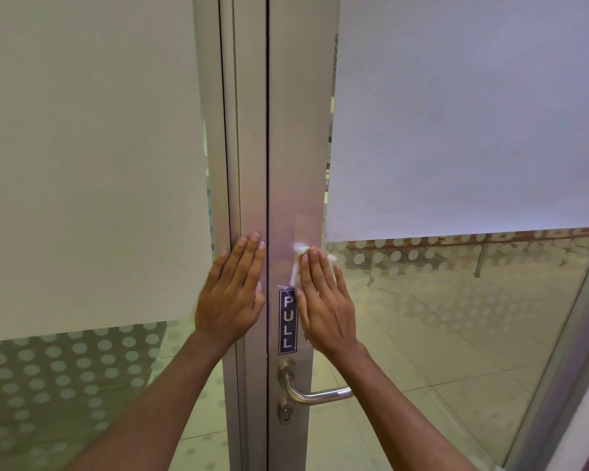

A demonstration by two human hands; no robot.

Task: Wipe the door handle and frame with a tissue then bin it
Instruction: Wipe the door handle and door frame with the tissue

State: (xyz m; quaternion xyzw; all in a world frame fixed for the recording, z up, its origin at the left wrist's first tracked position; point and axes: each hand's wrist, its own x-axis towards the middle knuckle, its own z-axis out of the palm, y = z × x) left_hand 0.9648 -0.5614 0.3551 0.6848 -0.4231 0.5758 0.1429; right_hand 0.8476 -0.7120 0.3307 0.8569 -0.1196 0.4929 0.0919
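One readable text: "PULL", white capitals stacked vertically on a dark blue sticker (287,321). Sticker sits on the metal door frame (296,164), just above the lever handle (315,391). Right hand (323,300) touches its right edge. No other legible text.

Both arms reach forward and up. The left hand (231,294) lies flat, fingers together and extended. The right hand (323,300) also lies flat, its grip a pressing palm, fingers pointing up.
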